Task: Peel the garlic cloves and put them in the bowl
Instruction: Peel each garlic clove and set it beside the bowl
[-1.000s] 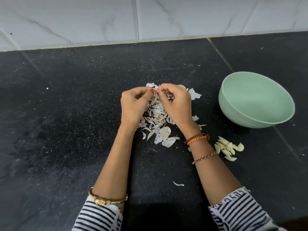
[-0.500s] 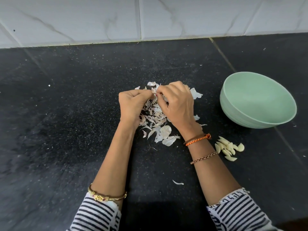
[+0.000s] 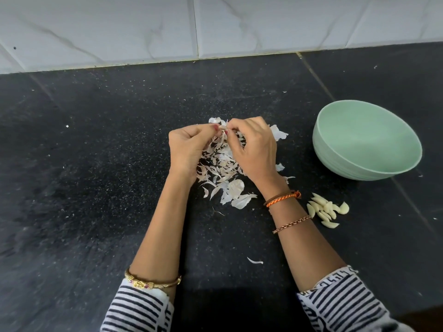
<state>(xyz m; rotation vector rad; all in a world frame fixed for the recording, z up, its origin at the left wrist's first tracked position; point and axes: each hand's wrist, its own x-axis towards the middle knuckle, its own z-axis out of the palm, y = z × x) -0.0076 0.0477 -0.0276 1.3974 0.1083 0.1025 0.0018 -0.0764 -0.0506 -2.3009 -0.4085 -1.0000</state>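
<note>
Black speckled surface (image 3: 96, 188), white marbled wall tiles (image 3: 143, 27) along its far edge.

Left hand (image 3: 187, 149): held above the surface, fingers (image 3: 203, 129) curled, thumb tip and fingertips pinching a small garlic clove (image 3: 222, 127). Gold bangle (image 3: 153, 282) on the forearm, striped sleeve (image 3: 139, 310) below it.

Beneath and between both hands: heap of papery garlic skins (image 3: 223, 168), spread loosely on the surface (one stray shred lies nearer the person, apart from the heap).

Right hand (image 3: 254, 149): fingers curled, pinching the same clove from the other side, fingertips touching the left hand's. Orange cord bracelet (image 3: 282, 198) and chain bracelet (image 3: 291, 224) on the wrist.

Right of that forearm: small cluster of peeled cloves (image 3: 326, 209) lying on the surface, touching one another, not in the bowl.

Farthest right: pale green bowl (image 3: 335, 152), upright, near the peeled cluster but apart from it; the visible inside shows nothing in it.
</note>
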